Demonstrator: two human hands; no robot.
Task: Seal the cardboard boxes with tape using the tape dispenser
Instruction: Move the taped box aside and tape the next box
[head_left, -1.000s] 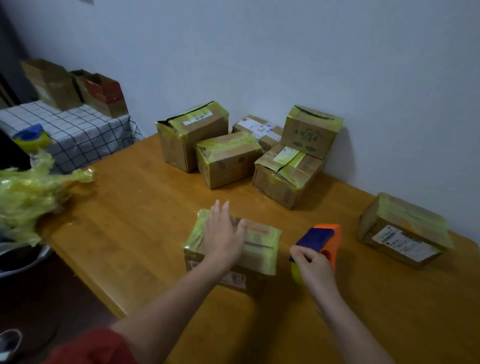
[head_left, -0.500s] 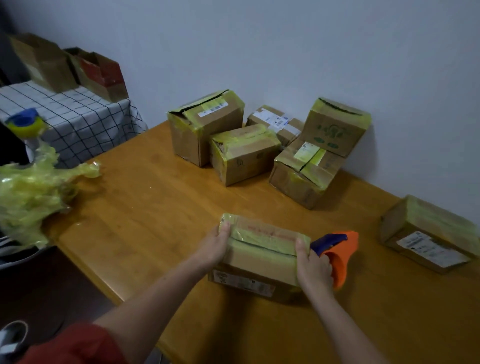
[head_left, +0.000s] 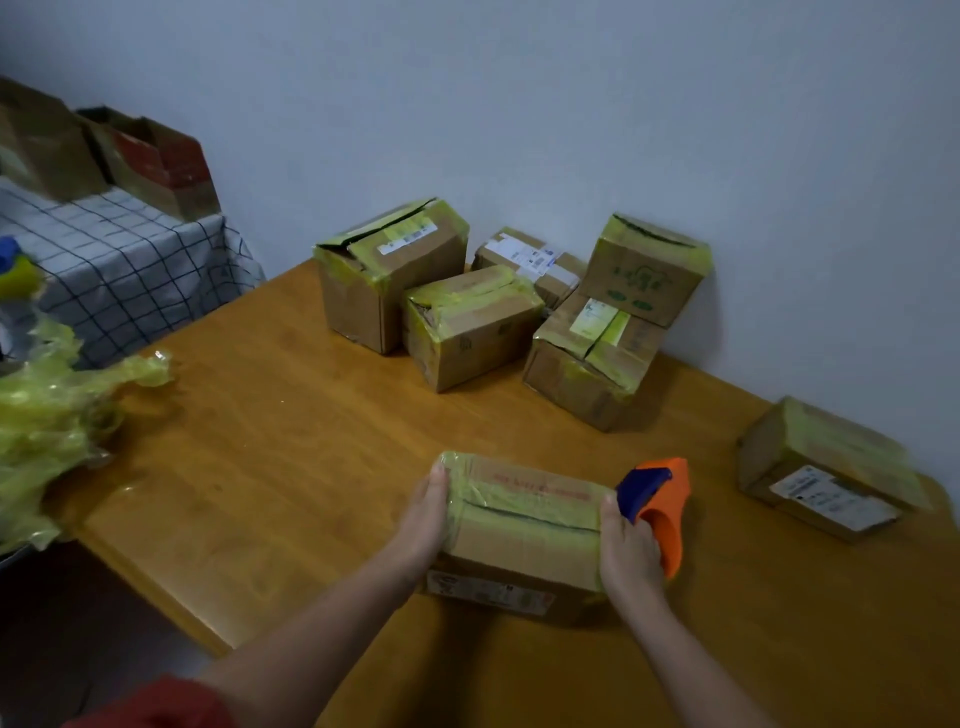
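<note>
A small cardboard box (head_left: 522, 525) wrapped in yellow-green tape lies on the wooden table (head_left: 291, 447) in front of me. My left hand (head_left: 427, 514) grips its left end. My right hand (head_left: 626, 551) grips its right end. The orange and blue tape dispenser (head_left: 660, 501) stands on the table just right of the box, behind my right hand. Whether that hand touches the dispenser I cannot tell.
Several taped boxes (head_left: 467, 317) cluster at the back by the wall, one (head_left: 647, 267) stacked on another. A further taped box (head_left: 826, 467) lies at the right. Crumpled yellow tape (head_left: 57, 415) hangs over the table's left edge. A checked cloth (head_left: 114, 265) carries open cartons (head_left: 150, 156).
My left hand slid from the box top to its left end. My right hand left the dispenser's top and took the box's right end. The view shifted left.
</note>
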